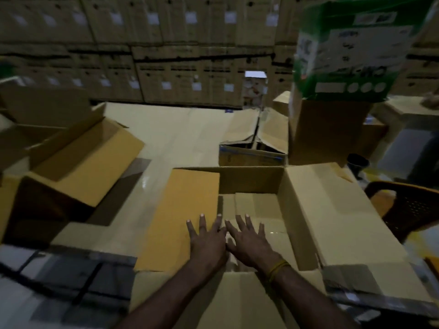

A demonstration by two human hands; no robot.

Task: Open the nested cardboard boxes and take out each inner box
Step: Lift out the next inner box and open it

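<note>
Counted in the dim storeroom

Two hands: left hand (207, 236), right hand (249, 241). Four open cardboard boxes on the floor, one green-and-white printed carton (351, 51), one brown plastic chair (408, 207), one yellow wristband (278, 269).

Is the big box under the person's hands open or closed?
Open: the big box has its flaps folded outward, showing another box inside.

I see a dim storeroom. A wall of stacked cartons (166, 43) with white labels fills the back. The pale floor (166, 129) shines faintly. A brown plastic chair (408, 205) stands at the right edge.
</note>
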